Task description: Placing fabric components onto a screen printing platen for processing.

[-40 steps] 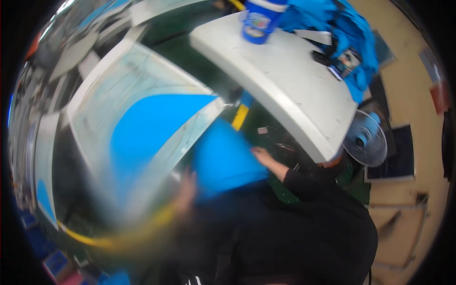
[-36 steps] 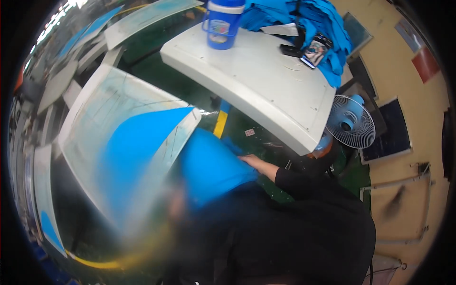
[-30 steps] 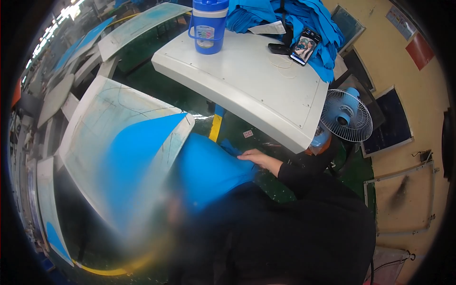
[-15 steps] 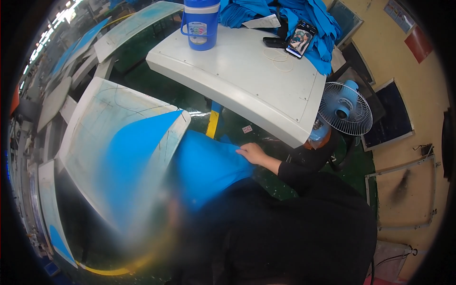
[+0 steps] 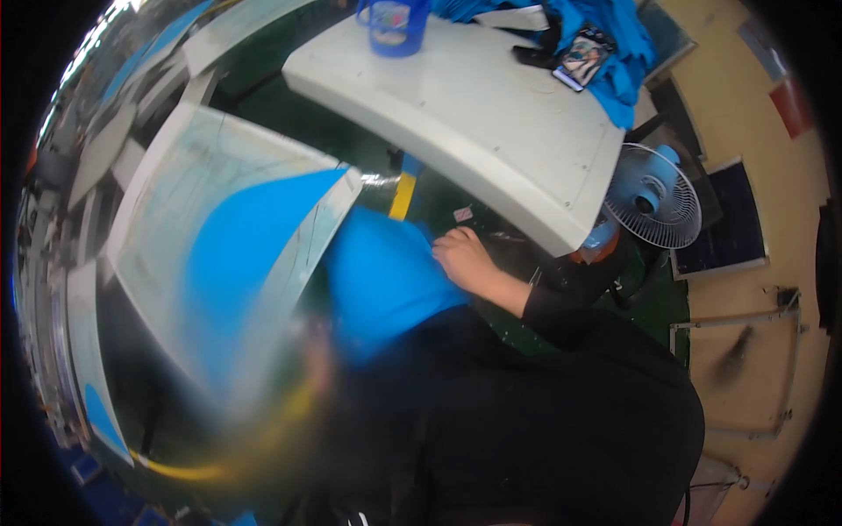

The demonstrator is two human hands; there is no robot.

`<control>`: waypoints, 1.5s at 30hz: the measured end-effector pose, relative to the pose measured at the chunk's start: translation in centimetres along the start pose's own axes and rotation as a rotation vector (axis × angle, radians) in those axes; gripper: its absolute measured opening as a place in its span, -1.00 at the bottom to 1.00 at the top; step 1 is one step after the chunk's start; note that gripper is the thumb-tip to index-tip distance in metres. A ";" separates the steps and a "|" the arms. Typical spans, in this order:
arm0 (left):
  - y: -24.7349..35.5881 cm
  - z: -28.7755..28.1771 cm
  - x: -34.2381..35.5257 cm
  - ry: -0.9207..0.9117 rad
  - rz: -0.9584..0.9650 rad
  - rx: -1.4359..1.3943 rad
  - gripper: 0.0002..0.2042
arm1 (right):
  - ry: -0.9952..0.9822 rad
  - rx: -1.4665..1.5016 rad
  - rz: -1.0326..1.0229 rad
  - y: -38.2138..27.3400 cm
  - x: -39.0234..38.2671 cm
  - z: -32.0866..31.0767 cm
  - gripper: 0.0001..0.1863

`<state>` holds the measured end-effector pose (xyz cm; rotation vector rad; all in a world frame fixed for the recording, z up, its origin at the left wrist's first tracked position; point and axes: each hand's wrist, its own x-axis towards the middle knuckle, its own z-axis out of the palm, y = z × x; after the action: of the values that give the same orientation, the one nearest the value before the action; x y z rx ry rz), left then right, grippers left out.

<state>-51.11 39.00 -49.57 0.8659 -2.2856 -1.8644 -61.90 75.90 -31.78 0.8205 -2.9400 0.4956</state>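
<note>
My right hand has curled fingers gripping the right edge of a blue fabric piece, which hangs between a pale, stained board and my dark-clothed body. My left hand is a blurred shape at the fabric's left side; its fingers and anything in them cannot be made out. The slanted board, white-edged, carries a curved blue piece on top, blurred toward its lower end.
A white table ahead holds a blue jug, a phone and a blue fabric pile. A fan stands right, by the wall. More boards line the left, above a green floor with yellow tape.
My right hand has moved up along the fabric's edge, its fingers more curled now. The view has shifted slightly, so the table and board sit higher in the picture than half a second ago.
</note>
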 end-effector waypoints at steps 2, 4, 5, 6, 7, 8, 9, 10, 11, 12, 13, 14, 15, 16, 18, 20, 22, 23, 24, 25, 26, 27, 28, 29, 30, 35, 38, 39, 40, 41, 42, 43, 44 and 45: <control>8.0 2.3 -2.6 -0.045 -0.016 0.125 -0.67 | 0.047 0.160 -0.125 -0.7 0.3 -2.1 -0.87; 6.1 1.8 -1.9 -0.003 0.047 0.078 -0.66 | 0.040 0.231 -0.162 -2.5 1.2 -4.2 -0.86; 6.6 2.0 -1.8 0.003 0.127 0.029 -0.66 | 0.056 0.361 -0.096 -3.0 1.6 -5.2 -0.84; 7.0 1.8 -2.1 -0.026 0.088 0.075 -0.63 | 0.074 0.488 -0.026 -3.5 2.0 -6.4 -0.81; 8.4 2.0 -2.7 -0.025 0.090 0.075 -0.63 | 0.075 0.488 -0.027 -3.9 2.2 -7.7 -0.81; 9.8 2.2 -3.2 -0.050 0.111 0.074 -0.62 | 0.000 0.831 0.132 -4.4 2.6 -9.1 -0.79; 11.6 2.8 -3.7 -0.090 0.137 0.071 -0.61 | -0.068 1.166 0.305 -4.7 2.7 -10.8 -0.78; 14.9 3.5 -4.9 -0.161 0.031 0.032 -0.50 | -0.096 1.294 0.299 -4.9 2.9 -12.6 -0.78; 16.1 3.9 -5.3 -0.176 0.043 0.024 -0.50 | -0.078 1.281 0.301 -5.0 3.0 -13.5 -0.78; 17.0 4.0 -5.7 -0.163 0.055 0.054 -0.44 | -0.099 1.410 0.251 -5.2 3.0 -14.2 -0.78; 17.2 4.1 -6.0 -0.150 0.064 0.084 -0.38 | -0.122 1.536 0.200 -5.4 3.0 -14.9 -0.76; 16.3 4.2 -5.1 -0.175 0.093 0.180 -0.30 | -0.098 1.538 0.220 -5.9 2.9 -15.9 -0.77; 16.0 4.6 -4.8 -0.185 0.104 0.178 -0.30 | -0.083 1.531 0.221 -6.2 2.9 -16.7 -0.77; 17.1 5.1 -5.2 -0.208 0.094 0.180 -0.29 | -0.054 1.576 0.215 -6.5 2.8 -17.4 -0.77; 16.9 5.7 -5.0 -0.237 0.141 0.235 -0.30 | -0.018 1.621 0.208 -6.4 2.6 -17.9 -0.78; 16.4 5.9 -4.8 -0.244 0.187 0.285 -0.32 | 0.027 1.635 0.160 -6.1 2.4 -18.2 -0.79; 15.6 5.9 -4.8 -0.160 0.386 0.475 -0.43 | 0.052 1.630 0.145 -6.2 2.6 -18.5 -0.80; 15.1 5.8 -4.8 -0.163 0.387 0.477 -0.43 | 0.072 1.625 0.131 -6.2 2.7 -18.6 -0.80; 14.7 5.7 -4.7 -0.156 0.344 0.477 -0.47 | 0.074 1.626 0.133 -6.1 2.8 -18.3 -0.80; 14.5 5.6 -4.7 -0.148 0.303 0.476 -0.51 | 0.140 1.613 0.153 -6.0 3.1 -18.1 -0.80; 14.3 5.5 -4.7 -0.149 0.304 0.476 -0.51 | 0.205 1.598 0.172 -5.9 3.2 -17.9 -0.79; 14.0 5.4 -4.7 -0.173 0.196 0.382 -0.59 | 0.206 1.599 0.172 -5.9 3.2 -17.9 -0.79; 13.6 5.2 -4.6 -0.195 0.089 0.287 -0.68 | 0.248 1.617 0.172 -5.9 3.3 -17.9 -0.80; 12.4 4.9 -4.2 -0.196 0.090 0.288 -0.68 | 0.290 1.634 0.171 -5.9 3.3 -17.9 -0.80; 10.7 4.3 -3.7 -0.145 0.155 0.313 -0.74 | 0.284 1.637 0.165 -6.0 3.5 -17.8 -0.80; 9.7 3.0 -3.6 0.009 0.542 0.541 -0.82 | 0.353 1.477 0.178 -4.8 4.4 -16.4 -0.80; 8.8 2.2 -3.1 -0.080 0.331 0.296 -0.85 | 0.404 1.495 0.187 -4.1 4.7 -16.3 -0.79; 8.2 1.9 -3.1 -0.076 0.330 0.295 -0.85 | 0.401 1.497 0.184 -4.1 4.9 -16.2 -0.79; 7.8 1.8 -3.3 -0.060 0.384 0.289 -0.84 | 0.406 1.494 0.187 -4.1 4.9 -16.1 -0.79; 7.4 1.6 -3.4 -0.041 0.438 0.282 -0.81 | 0.410 1.491 0.188 -4.2 5.0 -16.1 -0.79; 7.2 1.0 -3.5 -0.037 0.440 0.280 -0.81 | 0.409 1.490 0.183 -4.4 5.0 -16.1 -0.79; 8.4 0.5 -3.8 -0.103 0.245 0.111 -0.78 | 0.400 1.481 0.201 -4.3 4.9 -15.9 -0.79; 9.1 0.3 -4.0 -0.166 0.047 -0.056 -0.74 | 0.391 1.471 0.219 -4.0 4.8 -15.7 -0.79; 8.9 0.4 -3.9 -0.174 0.048 -0.052 -0.74 | 0.400 1.471 0.225 -3.6 4.6 -15.4 -0.79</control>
<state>-51.29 42.09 -40.37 0.6596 -2.3185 -2.0433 -64.55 75.57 -15.53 0.2552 -1.8834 2.5097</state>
